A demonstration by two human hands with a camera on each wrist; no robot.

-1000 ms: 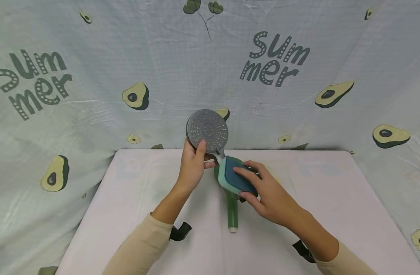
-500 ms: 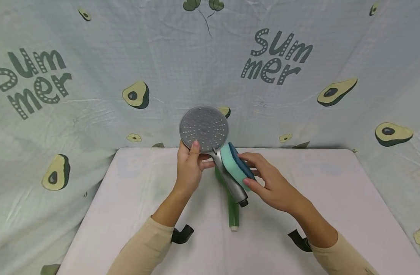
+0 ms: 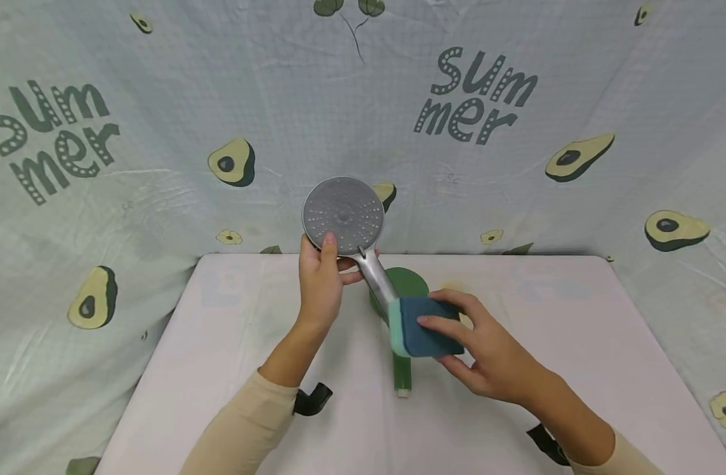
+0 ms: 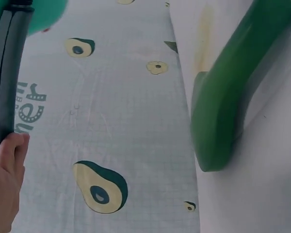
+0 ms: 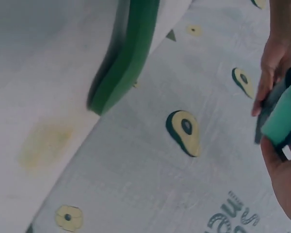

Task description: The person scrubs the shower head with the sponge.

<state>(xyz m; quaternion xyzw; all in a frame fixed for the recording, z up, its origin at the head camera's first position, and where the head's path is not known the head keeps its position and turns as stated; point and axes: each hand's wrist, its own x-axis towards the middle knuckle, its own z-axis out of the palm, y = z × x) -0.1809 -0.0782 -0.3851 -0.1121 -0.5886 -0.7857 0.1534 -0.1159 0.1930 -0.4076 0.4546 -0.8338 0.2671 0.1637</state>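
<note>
In the head view my left hand [image 3: 320, 290] holds a silver shower head [image 3: 343, 214] at its neck, thumb over the nozzle face. The face is turned to me; the handle slants down right. My right hand [image 3: 494, 353] grips a sponge [image 3: 431, 328], dark blue on one side and mint green on the other, against the handle, hiding its lower end. The left wrist view shows the handle [image 4: 8, 77] with the sponge's mint part [image 4: 46, 17] at its end. In the right wrist view fingers pinch the sponge [image 5: 283, 116].
Behind the hands, a green thing with a round head and long handle [image 3: 402, 374], shaped like another shower head, lies on the pale table [image 3: 250, 330]. Past the table's back edge hangs an avocado-printed cloth [image 3: 339, 119]. Black straps [image 3: 313, 400] hang at both wrists.
The sponge tips up beside the handle near the neck, then slides down toward the handle's end, its blue side facing me again. The shower head shifts slightly left and up.
</note>
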